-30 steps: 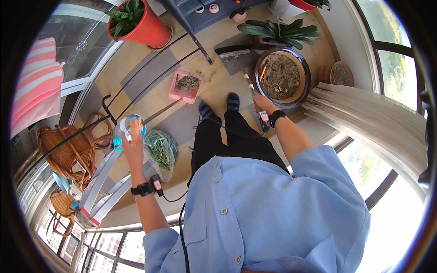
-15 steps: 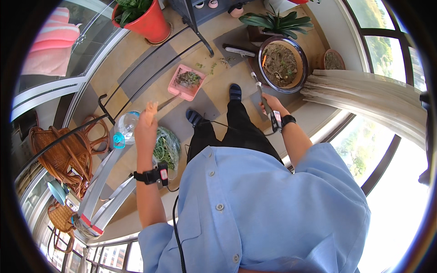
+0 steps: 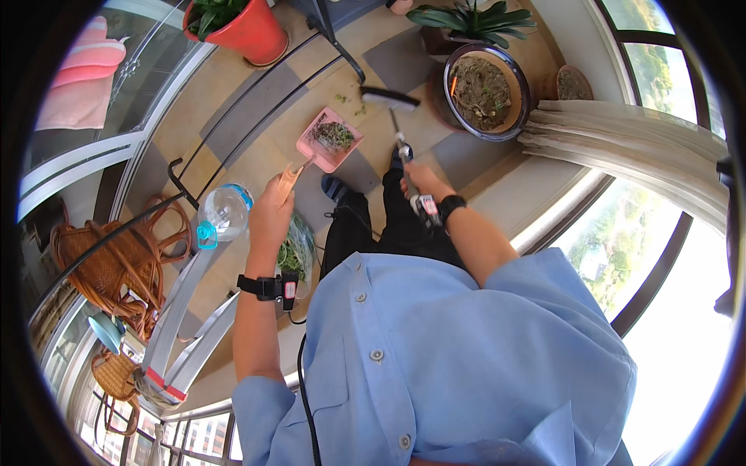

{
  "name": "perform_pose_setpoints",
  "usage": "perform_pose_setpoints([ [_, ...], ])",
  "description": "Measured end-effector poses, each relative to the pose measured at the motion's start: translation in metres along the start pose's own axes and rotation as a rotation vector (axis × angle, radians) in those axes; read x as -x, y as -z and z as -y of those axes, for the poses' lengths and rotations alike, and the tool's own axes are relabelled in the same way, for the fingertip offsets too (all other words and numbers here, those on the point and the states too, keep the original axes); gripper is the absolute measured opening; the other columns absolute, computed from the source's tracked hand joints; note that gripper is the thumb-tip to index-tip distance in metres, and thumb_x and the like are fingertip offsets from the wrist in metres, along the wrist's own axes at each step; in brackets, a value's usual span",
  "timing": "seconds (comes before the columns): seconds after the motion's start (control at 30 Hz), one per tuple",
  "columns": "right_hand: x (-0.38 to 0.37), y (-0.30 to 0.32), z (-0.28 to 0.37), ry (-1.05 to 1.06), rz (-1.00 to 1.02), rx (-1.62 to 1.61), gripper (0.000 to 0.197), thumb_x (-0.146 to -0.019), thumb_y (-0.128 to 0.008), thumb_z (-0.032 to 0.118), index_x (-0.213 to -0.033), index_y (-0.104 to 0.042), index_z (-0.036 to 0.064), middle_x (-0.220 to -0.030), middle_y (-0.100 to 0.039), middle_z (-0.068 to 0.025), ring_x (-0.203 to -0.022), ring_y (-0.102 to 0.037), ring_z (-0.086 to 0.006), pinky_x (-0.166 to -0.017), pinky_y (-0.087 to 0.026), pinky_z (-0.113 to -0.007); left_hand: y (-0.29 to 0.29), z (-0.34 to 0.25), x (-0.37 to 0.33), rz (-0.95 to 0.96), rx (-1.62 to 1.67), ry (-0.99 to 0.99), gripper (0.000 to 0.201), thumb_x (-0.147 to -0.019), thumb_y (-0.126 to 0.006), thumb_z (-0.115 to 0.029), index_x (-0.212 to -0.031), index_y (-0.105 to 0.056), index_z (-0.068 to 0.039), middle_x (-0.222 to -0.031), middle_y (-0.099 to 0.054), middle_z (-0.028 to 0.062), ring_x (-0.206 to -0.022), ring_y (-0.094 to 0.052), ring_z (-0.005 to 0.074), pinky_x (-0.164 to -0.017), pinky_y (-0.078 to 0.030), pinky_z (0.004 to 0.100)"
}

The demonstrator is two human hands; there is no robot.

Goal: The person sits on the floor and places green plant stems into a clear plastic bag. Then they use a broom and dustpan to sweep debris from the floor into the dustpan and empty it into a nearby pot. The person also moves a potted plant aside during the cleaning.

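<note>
My left hand (image 3: 272, 213) is closed round the light brown handle of a pink dustpan (image 3: 335, 160). The pan rests on the tiles ahead of my feet, with a heap of dry stems and green scraps (image 3: 332, 135) in it. In my right hand (image 3: 426, 183) is the grey handle of a broom (image 3: 391, 98). Its dark, wide head is just beyond the pan, to the right, apart from it. A few green bits (image 3: 342, 99) lie on the floor between the broom head and the rack's bars.
A large round planter (image 3: 526, 101) with soil stands at the right, beside a leafy plant (image 3: 470, 29). A black metal rack (image 3: 256, 116) crosses the left. Near my left arm are a clear bottle (image 3: 225, 211), a bag of greens (image 3: 295, 252) and a wicker chair (image 3: 105, 260).
My right hand has moved left, bringing the broom head away from the planter and nearer the pan. My left hand and the dustpan have shifted slightly right.
</note>
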State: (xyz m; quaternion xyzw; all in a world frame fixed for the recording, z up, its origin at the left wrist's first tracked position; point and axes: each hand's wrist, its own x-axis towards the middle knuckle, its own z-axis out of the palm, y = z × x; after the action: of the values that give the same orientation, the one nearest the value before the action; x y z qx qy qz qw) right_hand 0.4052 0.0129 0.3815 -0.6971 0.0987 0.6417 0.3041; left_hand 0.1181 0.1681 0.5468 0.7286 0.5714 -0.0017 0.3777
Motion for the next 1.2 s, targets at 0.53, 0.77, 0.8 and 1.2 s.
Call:
perform_pose_setpoints([
  [0.53, 0.030, -0.007, 0.042, -0.078, 0.180, -0.292, 0.022, -0.092, -0.049, 0.029, -0.102, -0.048, 0.0090, -0.072, -0.053, -0.0052, -0.053, -0.052, -0.0164, -0.046, -0.046, -0.032, 0.018, 0.035, 0.004, -0.113, -0.044, -0.069, 0.034, -0.089, -0.057, -0.021, -0.121, -0.055, -0.010, -0.102, -0.064, 0.0182, -0.095, -0.060, 0.0383, -0.076, -0.048, 0.0436],
  [0.77, 0.006, -0.070, 0.001, -0.024, 0.232, -0.015, 0.019, -0.092, -0.049, 0.025, -0.096, -0.048, 0.0064, -0.071, -0.057, -0.0104, -0.055, -0.057, -0.0247, -0.048, -0.048, -0.039, 0.021, 0.042, -0.014, -0.117, -0.023, -0.073, 0.035, -0.088, -0.058, -0.021, -0.121, -0.056, -0.010, -0.101, -0.065, 0.0191, -0.091, -0.061, 0.0396, -0.074, -0.049, 0.0449],
  [0.8, 0.019, -0.061, 0.001, -0.099, 0.243, -0.043, 0.018, -0.092, -0.050, 0.026, -0.097, -0.048, 0.0089, -0.070, -0.055, -0.0068, -0.053, -0.055, -0.0195, -0.047, -0.047, -0.037, 0.021, 0.043, -0.015, -0.116, -0.034, -0.059, 0.035, -0.088, -0.058, -0.021, -0.121, -0.056, -0.011, -0.100, -0.065, 0.0191, -0.090, -0.062, 0.0399, -0.074, -0.049, 0.0452],
  [1.2, 0.073, -0.017, 0.011, -0.091, 0.143, -0.303, 0.023, -0.096, -0.048, 0.034, -0.095, -0.041, 0.0123, -0.071, -0.051, -0.0014, -0.051, -0.047, -0.0092, -0.043, -0.041, -0.024, 0.027, 0.055, -0.004, -0.065, 0.047, -0.044, 0.037, -0.088, -0.059, -0.020, -0.123, -0.054, -0.010, -0.105, -0.064, 0.0207, -0.098, -0.061, 0.0376, -0.081, -0.049, 0.0411],
])
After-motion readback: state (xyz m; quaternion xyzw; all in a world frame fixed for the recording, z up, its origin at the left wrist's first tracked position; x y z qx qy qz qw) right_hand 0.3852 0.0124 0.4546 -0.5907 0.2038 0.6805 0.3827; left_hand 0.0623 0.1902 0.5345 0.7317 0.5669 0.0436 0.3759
